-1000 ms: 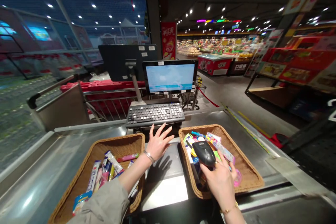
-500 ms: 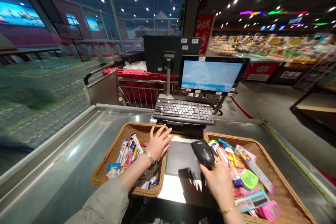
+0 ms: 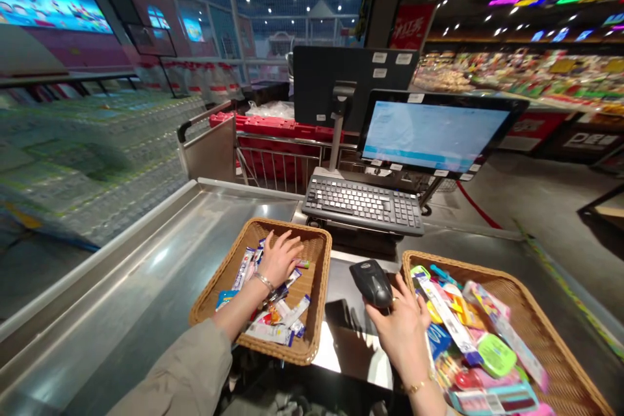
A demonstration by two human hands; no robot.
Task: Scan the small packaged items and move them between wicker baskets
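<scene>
My left hand is over the left wicker basket, fingers stretched out and holding nothing. Under and around it lie several slim white-and-blue packets and other small wrapped items. Whether the fingertips touch any of them I cannot tell. My right hand grips a black handheld barcode scanner between the two baskets; its handle is hidden by the hand. Beside that hand, the right wicker basket contains colourful packaged goods, among them a green round item and a long white pack.
Behind the baskets stand a black keyboard, a lit monitor and a second dark screen seen from behind. A metal counter with a raised edge runs left. Beyond it are a shopping cart and stacked bottles.
My left hand has shifted from the left basket's right rim to over its inside. The scanner in my right hand has moved slightly away from the right basket. The view has turned left.
</scene>
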